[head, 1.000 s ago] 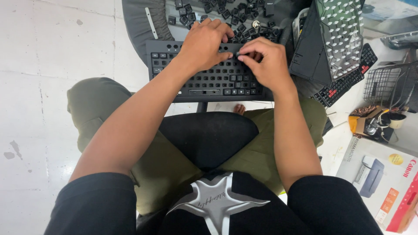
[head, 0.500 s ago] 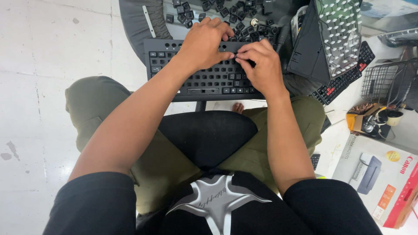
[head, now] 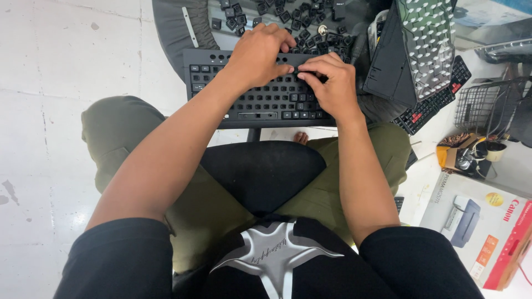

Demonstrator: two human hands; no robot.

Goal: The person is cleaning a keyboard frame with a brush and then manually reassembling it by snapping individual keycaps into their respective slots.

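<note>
both hands pressing (seemingly) on keyboard.

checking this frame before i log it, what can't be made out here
Head view, the only one:
- The left hand and right hand cover the middle of the black rectangular keyboard; whether the fingers pinch a keycap is hidden.
- The loose black plastic keycaps are cut off by the top edge.
- The white cardboard printer box is cut off at the right edge.
</note>
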